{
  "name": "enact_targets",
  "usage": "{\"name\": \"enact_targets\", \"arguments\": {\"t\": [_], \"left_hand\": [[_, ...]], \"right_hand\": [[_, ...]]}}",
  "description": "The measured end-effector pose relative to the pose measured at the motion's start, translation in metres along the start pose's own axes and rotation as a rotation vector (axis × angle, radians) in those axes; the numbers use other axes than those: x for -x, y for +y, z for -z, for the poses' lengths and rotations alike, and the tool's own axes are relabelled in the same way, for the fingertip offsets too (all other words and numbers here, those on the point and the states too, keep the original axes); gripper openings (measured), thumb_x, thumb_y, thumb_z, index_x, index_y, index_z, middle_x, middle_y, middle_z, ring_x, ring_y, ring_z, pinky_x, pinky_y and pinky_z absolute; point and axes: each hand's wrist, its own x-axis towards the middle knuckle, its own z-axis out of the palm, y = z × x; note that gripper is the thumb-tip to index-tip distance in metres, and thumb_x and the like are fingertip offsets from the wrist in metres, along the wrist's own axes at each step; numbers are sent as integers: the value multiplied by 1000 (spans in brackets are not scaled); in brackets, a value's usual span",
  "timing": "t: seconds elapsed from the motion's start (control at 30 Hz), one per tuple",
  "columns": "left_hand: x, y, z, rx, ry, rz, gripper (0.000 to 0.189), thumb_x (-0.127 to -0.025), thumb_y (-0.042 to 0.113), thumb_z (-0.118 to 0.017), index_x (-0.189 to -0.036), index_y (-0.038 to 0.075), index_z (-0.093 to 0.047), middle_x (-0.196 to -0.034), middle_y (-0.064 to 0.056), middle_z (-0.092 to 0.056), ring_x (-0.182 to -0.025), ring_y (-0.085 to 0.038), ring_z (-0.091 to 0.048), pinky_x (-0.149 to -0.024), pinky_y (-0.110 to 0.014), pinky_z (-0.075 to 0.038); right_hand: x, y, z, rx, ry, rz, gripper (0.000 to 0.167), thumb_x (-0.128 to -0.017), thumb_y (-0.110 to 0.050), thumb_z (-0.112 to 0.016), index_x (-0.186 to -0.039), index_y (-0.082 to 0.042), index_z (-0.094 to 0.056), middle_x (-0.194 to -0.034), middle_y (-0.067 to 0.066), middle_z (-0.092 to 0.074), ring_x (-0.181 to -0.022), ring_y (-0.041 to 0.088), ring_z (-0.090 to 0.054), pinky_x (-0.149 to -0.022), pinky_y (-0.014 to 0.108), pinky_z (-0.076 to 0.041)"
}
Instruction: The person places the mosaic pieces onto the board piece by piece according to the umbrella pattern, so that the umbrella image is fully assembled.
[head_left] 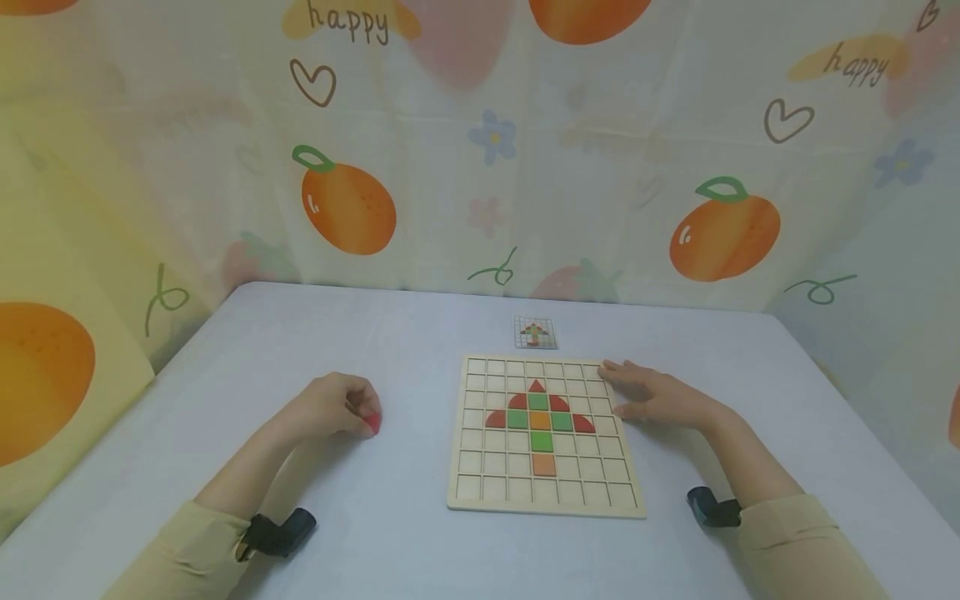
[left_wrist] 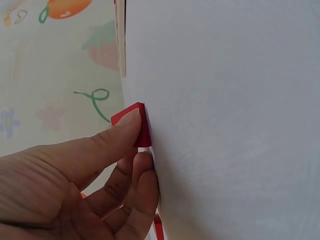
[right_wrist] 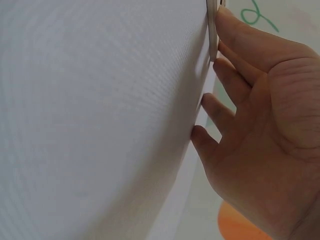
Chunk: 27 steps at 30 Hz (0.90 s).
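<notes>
On the left side of the table, my left hand [head_left: 335,406] pinches a small red block [head_left: 373,422] between thumb and fingers. The left wrist view shows this red block [left_wrist: 134,124] close over the white tabletop. To its right lies a wooden grid board [head_left: 480,483] bearing a tree-like figure of a red triangle [head_left: 536,387], red rounded pieces [head_left: 583,423], green squares [head_left: 542,442] and orange squares [head_left: 544,465]. My right hand [head_left: 662,397] rests at the board's upper right edge with fingers spread. In the right wrist view its thumb [right_wrist: 237,35] is at the board's side [right_wrist: 212,35].
Behind the board lies a small pattern card [head_left: 536,332] printed with a similar figure. Another red piece [left_wrist: 158,227] shows below the left hand in the left wrist view. A printed curtain [head_left: 480,192] hangs behind the white table [head_left: 375,533].
</notes>
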Motion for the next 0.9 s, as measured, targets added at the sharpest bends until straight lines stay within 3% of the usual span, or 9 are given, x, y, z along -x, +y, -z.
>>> {"name": "enact_targets", "arguments": {"t": [0.47,0.9], "left_hand": [[-6,8,-4,33,20,-55,11,-81,12,-77,-88,10,-69,-84,-2,-66,-73,-14,-58,-67,-25,-47],[-12,56,-26,126,-64,-80,10,-83,14,-75,-90,12,-68,-89,-3,-64,-75,-15,-58,-70,-28,-49]], "right_hand": [[1,2,0,-7,0,13,73,-89,-36,-69,-152,-16,-38,-164,9,-27,-153,44,-9,-118,70,-11],[1,-2,1,-2,0,18,72,-89,-35,-68,-152,-16,-38,-164,9,-28,-153,44,-10,-118,70,-11]]}}
